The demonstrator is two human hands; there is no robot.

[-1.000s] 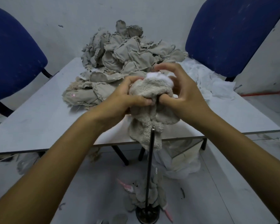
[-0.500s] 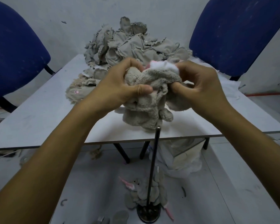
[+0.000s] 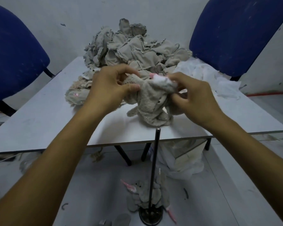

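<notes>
The left hand [image 3: 111, 88] is curled round the left side of the beige plush skin [image 3: 151, 106], thumb pressed on its front, holding it over the front part of the bench [image 3: 39, 115]. If that grip slackens, the limp skin could sag onto the tip of the upright rod [image 3: 154, 160] or slide off the edge to the floor. At the skin's top a wad of white stuffing [image 3: 161, 79] bulges from the opening. Tugged rather than pushed in, it would likely pull out in wisps. The right hand [image 3: 196, 101] pinches the skin's right edge beside that wad with curled fingers, and too hard a pull there may strain the seam. The left fingertips are hidden behind the skin. Stuffing and fingers cover the opening, so its width cannot be told, nor whether the skin's lower end touches the bench.
</notes>
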